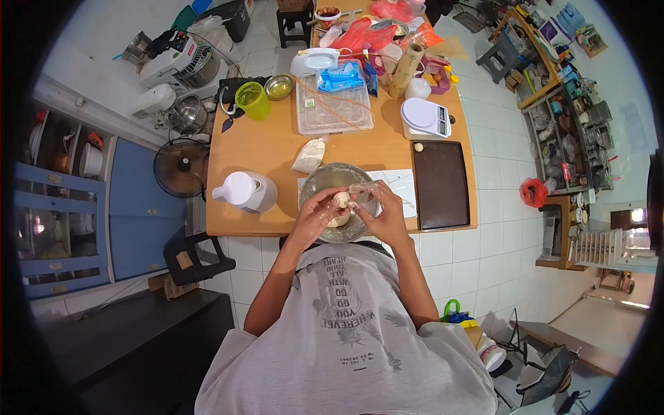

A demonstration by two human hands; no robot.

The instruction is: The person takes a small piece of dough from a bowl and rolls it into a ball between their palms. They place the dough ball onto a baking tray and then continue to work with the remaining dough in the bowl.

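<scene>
My left hand [317, 213] and my right hand [379, 213] meet over a clear glass bowl [319, 177] at the near edge of the wooden table [263, 149]. Both hands pinch a small pale lump of dough [341, 200] between their fingertips. More pale dough [339, 220] lies in the bowl beneath them, partly hidden by my fingers. Both hands seem to wear thin clear gloves. A white sheet [401, 181] lies under the bowl.
A white jug [243, 190] stands left of the bowl, a dark baking tray [440, 183] right of it with a small dough ball [418, 146] above. Further back sit a white kitchen scale [423, 116], a clear plastic tray [333, 105], a green cup [253, 100] and a flour bag [309, 155].
</scene>
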